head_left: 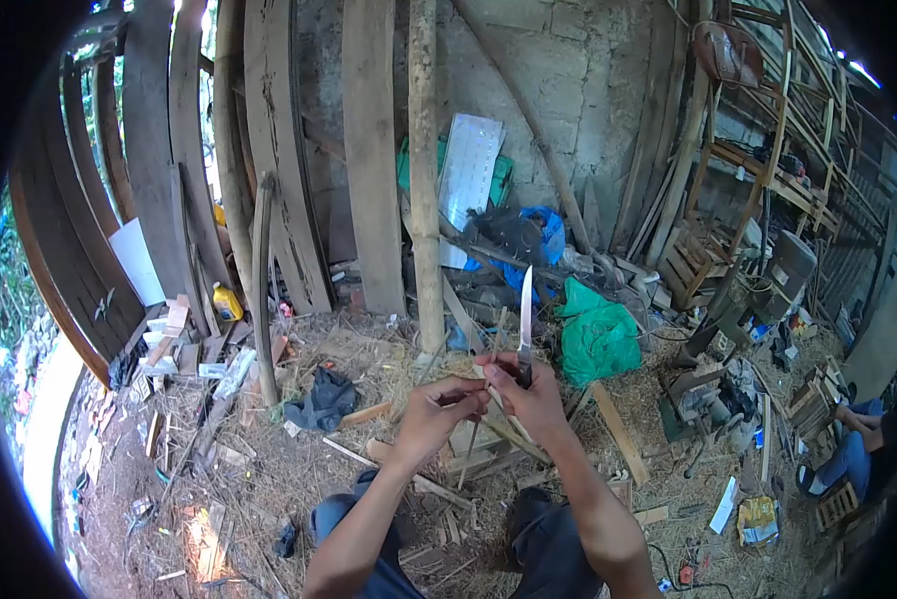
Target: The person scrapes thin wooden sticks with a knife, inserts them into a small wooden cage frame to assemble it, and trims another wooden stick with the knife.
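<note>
Upright in my right hand (530,397) is a knife (526,311), its dark handle in my closed fingers and its bright blade pointing up. My left hand (442,411) is closed in a pinch on a thin stick (468,454), which slants down between my knees. Both hands are close together in front of me, and the fingertips of my right hand are near or touching the stick. Exactly where the fingers meet it is partly hidden. Below lie wood strips and shavings on the ground.
A green plastic bag (600,334) lies ahead to the right. Dark cloth (323,399) and a yellow jug (227,301) are on the left. A wooden post (424,180) stands ahead. At the right edge sits another person (873,439). Wood scraps cover the dirt floor.
</note>
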`<act>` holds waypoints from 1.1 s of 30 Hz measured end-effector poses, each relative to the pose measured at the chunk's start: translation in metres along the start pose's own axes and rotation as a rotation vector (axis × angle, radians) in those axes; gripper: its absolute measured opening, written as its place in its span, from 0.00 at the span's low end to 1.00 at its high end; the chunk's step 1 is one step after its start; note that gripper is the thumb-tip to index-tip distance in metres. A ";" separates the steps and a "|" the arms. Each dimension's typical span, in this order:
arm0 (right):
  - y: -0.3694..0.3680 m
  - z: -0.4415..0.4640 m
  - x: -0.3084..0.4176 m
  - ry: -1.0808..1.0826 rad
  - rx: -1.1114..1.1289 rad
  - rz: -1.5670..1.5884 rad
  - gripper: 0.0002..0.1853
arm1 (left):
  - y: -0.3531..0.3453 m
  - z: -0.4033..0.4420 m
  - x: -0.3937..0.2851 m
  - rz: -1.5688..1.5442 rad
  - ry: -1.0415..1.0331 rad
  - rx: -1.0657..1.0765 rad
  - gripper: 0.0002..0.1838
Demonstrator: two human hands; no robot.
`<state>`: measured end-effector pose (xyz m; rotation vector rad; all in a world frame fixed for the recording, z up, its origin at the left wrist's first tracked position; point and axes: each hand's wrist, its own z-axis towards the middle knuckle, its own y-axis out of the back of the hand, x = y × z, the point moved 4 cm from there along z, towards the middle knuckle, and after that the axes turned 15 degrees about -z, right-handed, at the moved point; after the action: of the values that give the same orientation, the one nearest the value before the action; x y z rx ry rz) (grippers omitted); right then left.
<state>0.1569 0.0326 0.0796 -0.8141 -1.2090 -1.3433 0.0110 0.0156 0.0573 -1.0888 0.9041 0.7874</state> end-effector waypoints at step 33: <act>-0.031 0.011 -0.026 0.219 0.079 -1.251 0.06 | 0.010 -0.021 0.037 -0.056 -0.041 -0.129 0.06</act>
<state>0.1296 0.0465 0.0510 0.2829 -1.6330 -2.2462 0.0131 0.0019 0.0162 -1.2010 0.7934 0.8276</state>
